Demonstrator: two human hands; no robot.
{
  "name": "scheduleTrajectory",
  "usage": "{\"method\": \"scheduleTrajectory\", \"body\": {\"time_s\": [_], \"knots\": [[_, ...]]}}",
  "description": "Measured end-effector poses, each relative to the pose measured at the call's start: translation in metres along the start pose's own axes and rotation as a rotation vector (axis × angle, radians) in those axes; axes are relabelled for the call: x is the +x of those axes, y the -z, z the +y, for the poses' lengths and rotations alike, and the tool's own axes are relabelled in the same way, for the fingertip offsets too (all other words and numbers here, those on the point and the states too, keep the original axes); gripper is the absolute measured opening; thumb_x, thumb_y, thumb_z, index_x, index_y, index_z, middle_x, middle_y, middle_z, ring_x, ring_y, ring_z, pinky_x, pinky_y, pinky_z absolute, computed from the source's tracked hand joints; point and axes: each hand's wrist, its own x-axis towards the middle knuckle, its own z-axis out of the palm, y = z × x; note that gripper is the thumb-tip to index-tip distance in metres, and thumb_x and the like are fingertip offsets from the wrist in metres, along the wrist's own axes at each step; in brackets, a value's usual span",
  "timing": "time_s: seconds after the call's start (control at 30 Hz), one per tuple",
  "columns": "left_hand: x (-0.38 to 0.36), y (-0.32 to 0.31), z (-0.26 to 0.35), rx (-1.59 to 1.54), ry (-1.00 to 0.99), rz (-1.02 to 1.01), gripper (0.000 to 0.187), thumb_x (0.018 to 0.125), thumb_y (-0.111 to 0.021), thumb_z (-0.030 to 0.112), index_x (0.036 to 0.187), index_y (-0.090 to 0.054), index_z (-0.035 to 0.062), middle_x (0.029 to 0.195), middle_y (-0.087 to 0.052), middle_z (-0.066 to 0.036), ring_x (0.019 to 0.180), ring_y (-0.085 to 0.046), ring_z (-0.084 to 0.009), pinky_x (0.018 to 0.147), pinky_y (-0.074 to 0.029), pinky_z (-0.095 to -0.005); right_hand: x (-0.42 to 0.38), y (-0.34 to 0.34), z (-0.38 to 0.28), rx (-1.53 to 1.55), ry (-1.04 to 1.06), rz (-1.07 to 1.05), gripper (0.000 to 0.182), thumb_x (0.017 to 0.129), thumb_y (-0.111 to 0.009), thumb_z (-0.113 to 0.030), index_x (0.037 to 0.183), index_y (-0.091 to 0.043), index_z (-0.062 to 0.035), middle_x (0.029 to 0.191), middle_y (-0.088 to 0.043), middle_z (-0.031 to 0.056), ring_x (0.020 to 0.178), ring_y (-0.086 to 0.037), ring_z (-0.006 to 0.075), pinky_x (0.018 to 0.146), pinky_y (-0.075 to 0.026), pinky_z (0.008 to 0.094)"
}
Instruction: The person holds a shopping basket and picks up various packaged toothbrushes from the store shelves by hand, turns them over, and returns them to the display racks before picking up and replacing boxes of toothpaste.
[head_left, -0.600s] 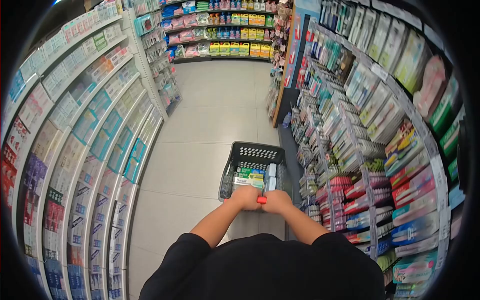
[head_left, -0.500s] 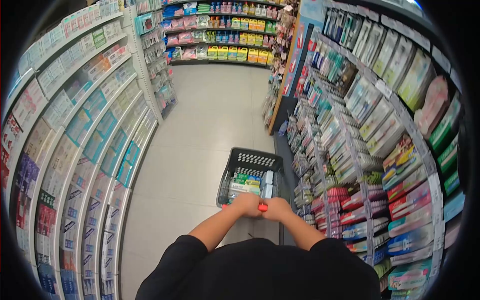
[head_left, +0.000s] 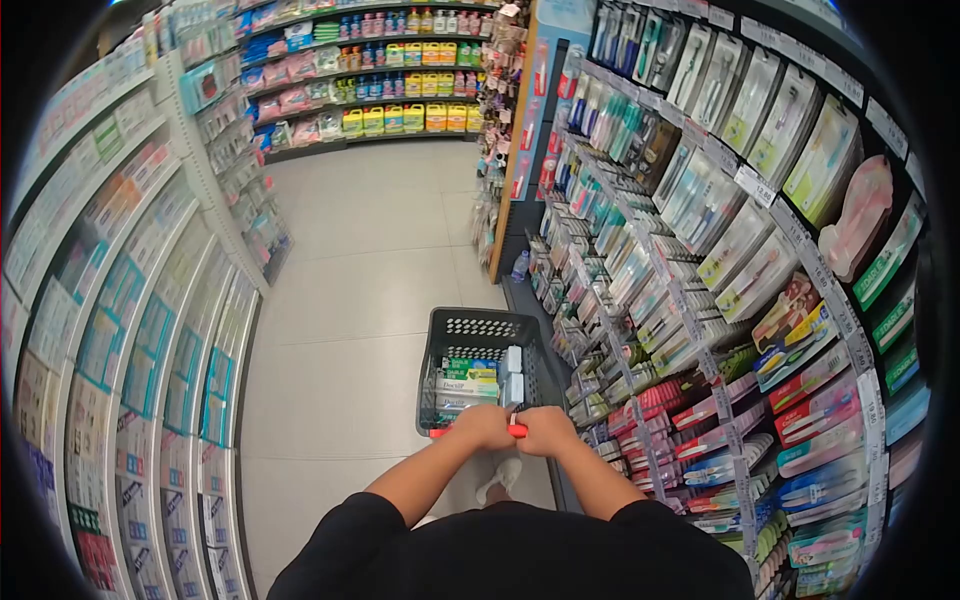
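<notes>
A dark grey shopping basket [head_left: 427, 375] with a perforated far wall sits low in front of me. Its red handle [head_left: 518, 431] is gripped by both hands. My left hand [head_left: 484, 427] is closed around the handle's left part, and my right hand [head_left: 547, 432] wraps it just beside, the two nearly touching. Inside the basket lie several toothpaste boxes [head_left: 468, 387], white, green and yellow. Along the basket's right side are pale blue-white packages [head_left: 513, 375] whose kind I cannot make out.
Shelves of boxed goods [head_left: 130, 350] line the left. Close on the right, a rack of packaged toothbrushes [head_left: 690, 260] runs along the aisle. Tiled floor [head_left: 370, 240] leads to far shelves with yellow jugs [head_left: 410, 118]. A plastic bottle [head_left: 520, 265] stands by the right rack's base.
I have moved forward along the aisle, and the view has swung somewhat right. The basket sits slightly lower and further left in view. A white shoe now shows below my hands.
</notes>
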Motion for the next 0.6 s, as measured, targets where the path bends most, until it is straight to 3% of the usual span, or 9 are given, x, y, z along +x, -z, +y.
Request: {"method": "scheduleTrajectory", "body": {"time_s": [0.33,0.6], "knots": [[0.088,0.043,-0.043,-0.091,-0.049,-0.053,0.044,0.066,-0.065,0.04,0.097,-0.065,0.0086,0.094,-0.065,-0.018,0.089,-0.062,-0.0341,0.079,-0.048,-0.0398,0.084,0.025,0.047,0.056,0.025,-0.053,0.027,0.062,-0.061,-0.034,0.077,-0.066,-0.0118,0.074,-0.065,0.0114,0.071,-0.063,0.0318,0.065,-0.05,0.0425],[0.151,0.092,-0.063,-0.148,0.046,0.104,0.037,0.062,-0.071,0.034,0.086,-0.065,0.0067,0.082,-0.066,-0.016,0.076,-0.063,-0.0302,0.069,-0.049,-0.0365,0.165,0.042,0.1,0.149,0.206,0.057,0.025,0.064,-0.061,-0.033,0.074,-0.063,-0.0097,0.071,-0.062,0.0108,0.069,-0.061,0.032,0.065,-0.047,0.0432]]}}
